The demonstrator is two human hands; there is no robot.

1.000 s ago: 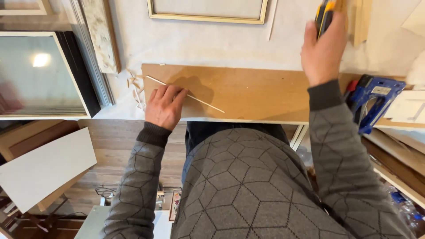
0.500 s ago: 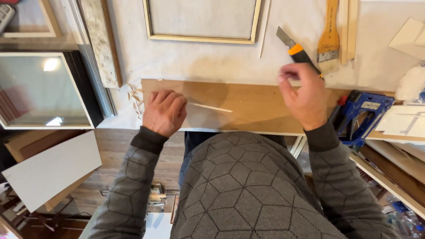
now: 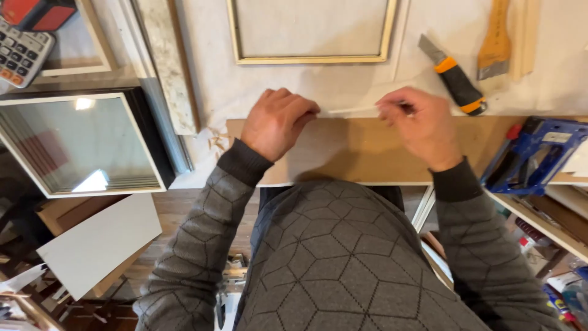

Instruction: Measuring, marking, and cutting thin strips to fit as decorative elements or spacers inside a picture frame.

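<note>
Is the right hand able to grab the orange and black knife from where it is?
Probably yes. The right hand is pinching one end of a thin wooden strip, and the knife lies on the table just beyond it with nothing between them. The hand would have to let go of the strip first.

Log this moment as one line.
left hand: holds thin pale wooden strip | right hand: pinches strip's other end | orange-black utility knife: on bench
</note>
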